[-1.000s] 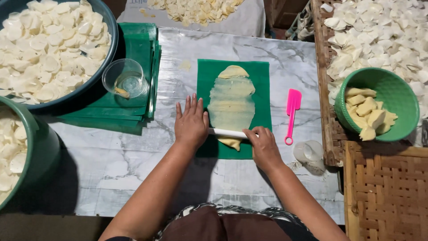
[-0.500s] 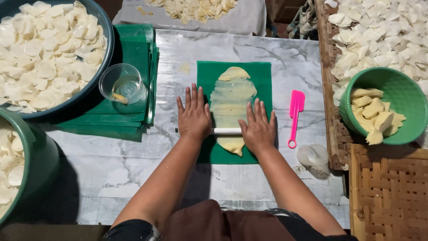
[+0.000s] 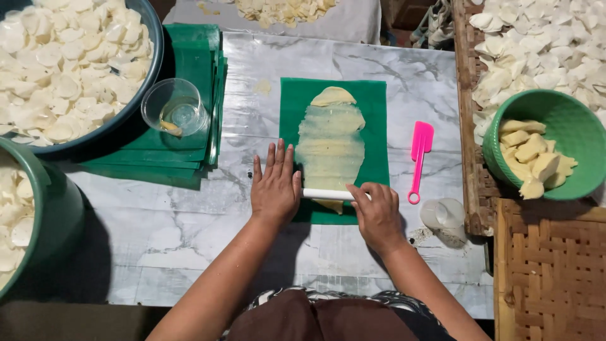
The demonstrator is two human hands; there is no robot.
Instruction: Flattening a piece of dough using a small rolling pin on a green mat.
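Basins at far left of the grip: a dark blue basin heaped with pale round slices, and below it a green tub with more of the same, both well apart from the hands.

Stack of green sheets on the marble desk, up and left of the grip, carrying a clear plastic cup with a little liquid in it.

Left hand: flat, fingers spread and straight, palm pressing on the left end of the white roller; grip not closed, laid open on top.

White roller: lying crosswise on the near end of the green mat, between the two hands, both touching it.

Flattened dough: pale yellow, a long oval strip on the mat, running away from the roller; its near tip shows just under the roller.

Right hand: fingers curled down over the roller's right end, loosely bent, resting on it.

Pink spatula: on the desk just right of the mat, near the right hand, not touching it.

Small clear lidded cup: on its side, right of the right hand.

Green bowl of yellow dough lumps: far right, on a woven tray surface, beside spread white slices.
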